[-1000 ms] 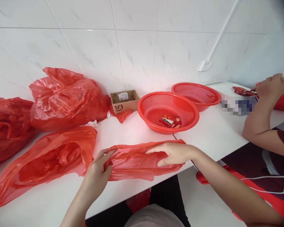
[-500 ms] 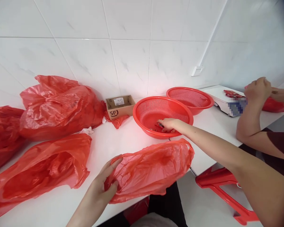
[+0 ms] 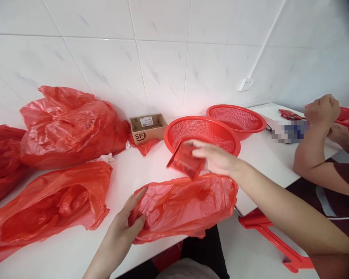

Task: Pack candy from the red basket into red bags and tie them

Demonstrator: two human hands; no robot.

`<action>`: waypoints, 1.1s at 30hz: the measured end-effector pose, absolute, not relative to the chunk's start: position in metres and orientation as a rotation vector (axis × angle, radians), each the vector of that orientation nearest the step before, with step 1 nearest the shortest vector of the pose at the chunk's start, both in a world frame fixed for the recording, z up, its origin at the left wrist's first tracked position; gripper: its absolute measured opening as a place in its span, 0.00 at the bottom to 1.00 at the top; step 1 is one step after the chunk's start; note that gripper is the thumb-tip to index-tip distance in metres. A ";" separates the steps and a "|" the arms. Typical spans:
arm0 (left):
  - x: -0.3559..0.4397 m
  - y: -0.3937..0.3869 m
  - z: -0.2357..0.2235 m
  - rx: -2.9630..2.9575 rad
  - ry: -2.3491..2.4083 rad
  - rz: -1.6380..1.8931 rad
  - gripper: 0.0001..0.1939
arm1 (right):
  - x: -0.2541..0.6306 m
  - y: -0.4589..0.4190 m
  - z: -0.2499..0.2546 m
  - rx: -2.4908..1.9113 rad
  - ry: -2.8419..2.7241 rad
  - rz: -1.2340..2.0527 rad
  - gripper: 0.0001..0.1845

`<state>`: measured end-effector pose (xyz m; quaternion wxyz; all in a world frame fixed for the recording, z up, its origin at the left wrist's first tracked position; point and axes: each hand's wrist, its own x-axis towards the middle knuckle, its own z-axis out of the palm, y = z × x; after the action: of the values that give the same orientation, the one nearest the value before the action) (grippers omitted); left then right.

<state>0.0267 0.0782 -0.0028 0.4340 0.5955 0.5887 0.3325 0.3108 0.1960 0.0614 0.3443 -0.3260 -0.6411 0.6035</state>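
At the front edge of the table, my left hand [image 3: 128, 221] grips the left rim of a red plastic bag [image 3: 180, 209], whose mouth gapes upward. Between basket and bag, my right hand [image 3: 215, 155] pinches a small red packet [image 3: 187, 159] with dark print, slightly blurred. The packet hangs just above the bag's far rim, in front of the near red basket [image 3: 202, 123]. My right hand and the packet hide part of that basket's inside.
Behind stands a second red basket [image 3: 238, 116]. A cardboard box [image 3: 148, 130] sits by the wall. Full red bags [image 3: 75, 131] and an opened red bag [image 3: 55, 205] lie left. At right, a co-worker's hands [image 3: 322, 110] are near a partly blurred-out device; a red stool [image 3: 273, 240] stands below.
My right hand has come out of the near basket toward me, bringing a red packet over the bag's far rim. My left hand keeps its hold on the bag.
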 end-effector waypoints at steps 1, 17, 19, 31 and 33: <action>0.029 0.078 -0.002 1.460 1.456 0.848 0.31 | 0.303 0.181 0.058 -0.820 -1.763 1.579 0.19; 0.047 0.063 0.000 1.371 1.590 1.037 0.30 | 0.313 0.169 0.040 -0.990 -2.420 1.049 0.15; 0.048 0.062 0.001 1.408 1.593 1.040 0.30 | 0.326 0.191 0.059 -1.057 -2.307 0.958 0.15; 0.043 0.059 -0.005 1.366 1.578 1.031 0.28 | 0.365 0.277 0.021 -1.859 -1.992 0.738 0.19; 0.042 0.061 -0.003 1.333 1.552 1.033 0.28 | 0.360 0.272 0.018 -1.869 -2.001 0.756 0.18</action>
<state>0.0419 0.0607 -0.0027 0.4123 0.5299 0.6168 0.4108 0.3602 0.2720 0.0182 0.1499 -0.6506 -0.6964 0.2631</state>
